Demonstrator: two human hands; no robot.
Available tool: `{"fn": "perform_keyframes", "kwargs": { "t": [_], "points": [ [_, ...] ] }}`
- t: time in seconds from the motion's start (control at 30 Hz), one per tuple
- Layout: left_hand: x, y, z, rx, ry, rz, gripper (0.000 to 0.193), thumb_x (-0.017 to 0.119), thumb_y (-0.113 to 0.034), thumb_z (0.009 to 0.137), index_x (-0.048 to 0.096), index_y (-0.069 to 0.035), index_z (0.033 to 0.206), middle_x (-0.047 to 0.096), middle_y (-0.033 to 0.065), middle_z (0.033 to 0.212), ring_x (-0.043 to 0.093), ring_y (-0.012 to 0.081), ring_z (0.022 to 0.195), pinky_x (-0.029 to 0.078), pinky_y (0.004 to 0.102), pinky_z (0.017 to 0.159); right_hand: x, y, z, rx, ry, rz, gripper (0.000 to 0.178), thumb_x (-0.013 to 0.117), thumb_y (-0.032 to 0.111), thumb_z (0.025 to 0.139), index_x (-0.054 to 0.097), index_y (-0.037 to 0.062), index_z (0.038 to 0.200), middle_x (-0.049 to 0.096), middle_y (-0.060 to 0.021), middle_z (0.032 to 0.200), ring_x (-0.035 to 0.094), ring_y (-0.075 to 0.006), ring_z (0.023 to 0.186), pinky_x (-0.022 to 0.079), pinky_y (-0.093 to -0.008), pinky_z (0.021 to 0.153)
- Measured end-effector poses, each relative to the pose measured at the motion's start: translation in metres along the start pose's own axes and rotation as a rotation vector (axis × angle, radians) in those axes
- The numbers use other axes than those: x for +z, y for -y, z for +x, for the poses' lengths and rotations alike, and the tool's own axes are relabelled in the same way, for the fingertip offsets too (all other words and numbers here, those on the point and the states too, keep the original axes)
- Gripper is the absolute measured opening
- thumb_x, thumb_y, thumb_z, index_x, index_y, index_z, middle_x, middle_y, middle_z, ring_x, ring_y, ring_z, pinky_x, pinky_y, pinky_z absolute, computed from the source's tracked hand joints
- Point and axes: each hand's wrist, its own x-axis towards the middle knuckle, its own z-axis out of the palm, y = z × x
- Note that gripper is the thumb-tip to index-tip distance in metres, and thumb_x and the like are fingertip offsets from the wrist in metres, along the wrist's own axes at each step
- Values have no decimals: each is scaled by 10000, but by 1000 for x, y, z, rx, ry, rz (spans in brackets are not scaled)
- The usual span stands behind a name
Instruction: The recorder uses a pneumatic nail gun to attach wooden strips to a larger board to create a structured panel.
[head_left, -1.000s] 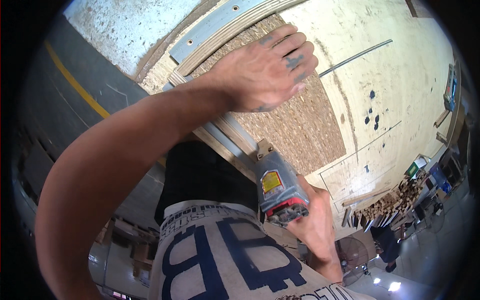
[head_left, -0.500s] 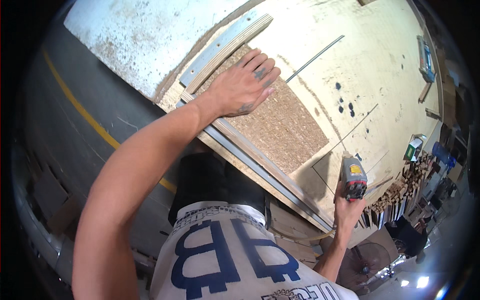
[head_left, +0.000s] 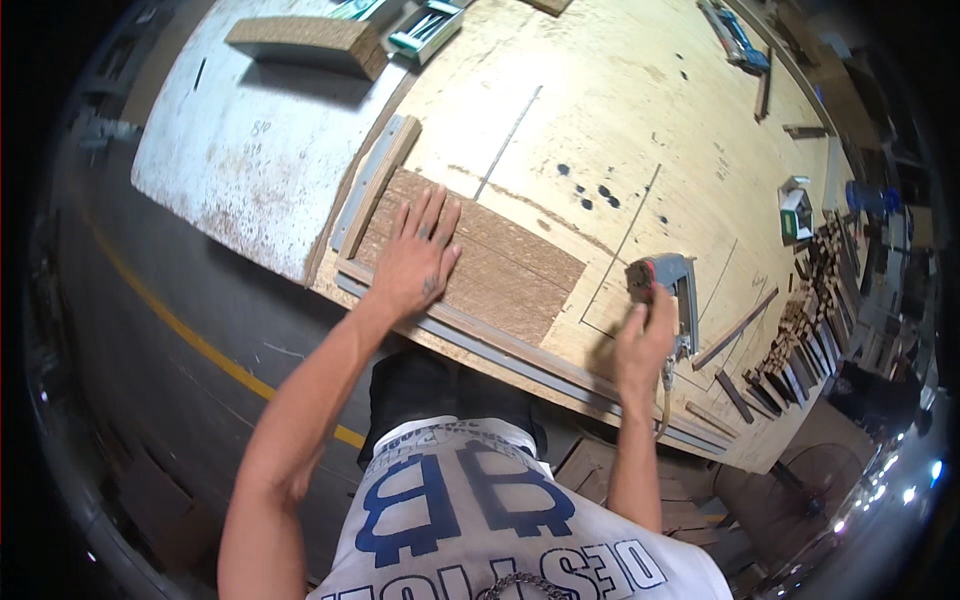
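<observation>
Left of centre, rails (head_left: 378,194) edge the brown, flecked board (head_left: 512,281); the left hand (head_left: 408,264) lies flat on it, covering part. A thin dark line crosses the board. Right of centre, the right hand (head_left: 642,345) grips a grey-and-red nailer (head_left: 671,266), some fingers hidden. Bare desk (head_left: 625,115) spreads above.

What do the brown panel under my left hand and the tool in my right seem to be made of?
The brown panel is probably unfinished particleboard: its matte face is flecked throughout. The tool seems mainly metal, its body grey with a dull sheen, though painted plastic can't be ruled out.
</observation>
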Motion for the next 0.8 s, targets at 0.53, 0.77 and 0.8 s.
{"fn": "perform_keyframes", "kwargs": {
  "t": [0.53,0.77,0.8],
  "points": [
    [19,-72,27,61,-50,-57,542,447,-356,1050,430,-12,1469,462,160,1466,347,320,1439,175,522,1239,55,80,-20,406,318,537,643,503,236,1012,299,-93,1526,390,-327,1538,374,-413,1454,298,-395,1192],
    [19,-68,28,75,-38,-25,531,464,-355,1040,449,-16,1449,464,157,1466,359,316,1423,183,533,1231,81,57,-31,386,195,775,660,540,196,978,304,-118,1508,408,-363,1505,402,-429,1432,305,-403,1188],
    [17,-68,30,67,-22,-34,533,469,-358,1037,451,-18,1448,468,159,1460,364,318,1417,183,534,1230,80,55,-32,408,229,793,672,548,193,971,295,-123,1507,415,-379,1487,414,-443,1418,315,-404,1183]
  ]
}}
